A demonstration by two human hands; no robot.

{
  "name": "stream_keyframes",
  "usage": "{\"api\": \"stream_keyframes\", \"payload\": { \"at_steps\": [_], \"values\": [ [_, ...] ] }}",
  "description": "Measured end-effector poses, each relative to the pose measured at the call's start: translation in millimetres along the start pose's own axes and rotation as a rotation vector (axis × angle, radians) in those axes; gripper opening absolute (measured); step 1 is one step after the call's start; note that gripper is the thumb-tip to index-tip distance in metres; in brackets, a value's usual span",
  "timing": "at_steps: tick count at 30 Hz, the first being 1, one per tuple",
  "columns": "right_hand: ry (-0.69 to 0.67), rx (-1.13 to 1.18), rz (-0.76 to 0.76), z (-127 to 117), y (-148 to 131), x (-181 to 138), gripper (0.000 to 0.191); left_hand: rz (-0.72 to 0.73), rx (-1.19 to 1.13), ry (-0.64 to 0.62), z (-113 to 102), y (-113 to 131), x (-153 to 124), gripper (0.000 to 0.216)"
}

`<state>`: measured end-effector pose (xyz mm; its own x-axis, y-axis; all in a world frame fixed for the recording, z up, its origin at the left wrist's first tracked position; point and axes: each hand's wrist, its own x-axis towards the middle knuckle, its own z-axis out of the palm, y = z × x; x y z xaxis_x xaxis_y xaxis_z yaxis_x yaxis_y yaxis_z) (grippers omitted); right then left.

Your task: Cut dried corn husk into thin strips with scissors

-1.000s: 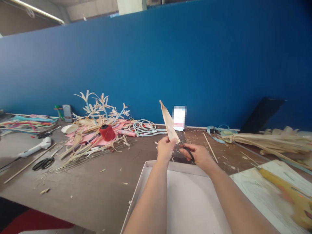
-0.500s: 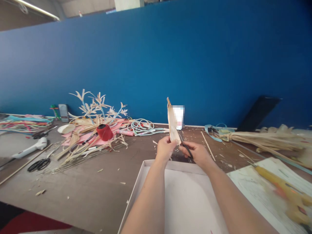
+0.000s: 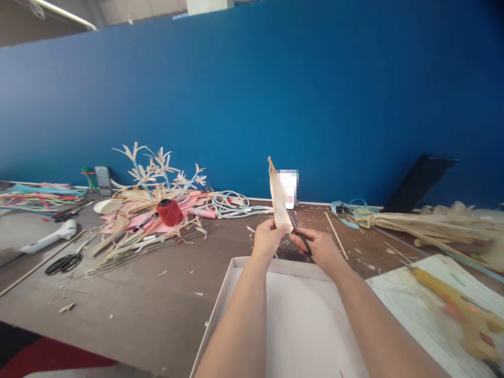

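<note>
My left hand (image 3: 267, 239) pinches the lower end of a dried, pale tan leaf strip (image 3: 277, 195) that stands nearly upright above the table. My right hand (image 3: 321, 247) is closed on black-handled scissors (image 3: 300, 237), whose blades meet the strip's base just right of my left thumb. Both hands hover over the far edge of a shallow white box lid (image 3: 236, 294).
A brown table (image 3: 149, 299) holds a heap of dried leaves and straw flowers (image 3: 149, 178), a red thread spool (image 3: 170, 212), black scissors (image 3: 63, 263), a white glue gun (image 3: 49, 239), coiled cord (image 3: 228, 203), dried husks (image 3: 433, 223) and a yellow glue gun (image 3: 460, 307). A blue wall stands behind.
The leaf strip has turned from leaning left to nearly upright, and both hands have drifted slightly right. The scissors stay at its base.
</note>
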<state>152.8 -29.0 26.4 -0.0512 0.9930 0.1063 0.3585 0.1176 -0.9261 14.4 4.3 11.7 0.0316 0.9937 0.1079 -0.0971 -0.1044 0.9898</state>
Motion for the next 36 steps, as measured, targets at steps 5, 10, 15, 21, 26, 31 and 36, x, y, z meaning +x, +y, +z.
{"api": "stream_keyframes", "payload": {
  "at_steps": [5,10,15,21,26,31,36],
  "values": [
    [0.003,-0.011,0.008,-0.2,-0.6,-0.2,0.05,0.003,0.001,0.003,-0.4,-1.3,0.4,0.025],
    [0.004,-0.01,0.009,-0.7,-2.7,-1.0,0.052,-0.007,0.01,0.012,-0.5,-2.7,1.3,0.024],
    [0.028,-0.008,0.015,-0.3,-0.7,-1.2,0.051,-0.003,0.018,-0.004,-0.5,-1.1,0.1,0.022],
    [0.033,0.065,0.023,-2.9,4.2,1.8,0.054,0.0,0.073,-0.056,2.1,5.6,-4.5,0.018],
    [0.019,0.059,0.018,-4.2,7.5,3.0,0.055,-0.021,0.066,-0.055,3.1,4.2,-3.3,0.02],
    [0.028,0.064,0.009,-2.6,9.5,2.6,0.052,-0.021,0.057,-0.057,2.9,-0.2,-1.3,0.021],
    [0.028,0.071,-0.01,-1.2,4.4,0.5,0.048,-0.018,0.05,-0.055,2.9,-1.5,-0.8,0.022]
  ]
}}
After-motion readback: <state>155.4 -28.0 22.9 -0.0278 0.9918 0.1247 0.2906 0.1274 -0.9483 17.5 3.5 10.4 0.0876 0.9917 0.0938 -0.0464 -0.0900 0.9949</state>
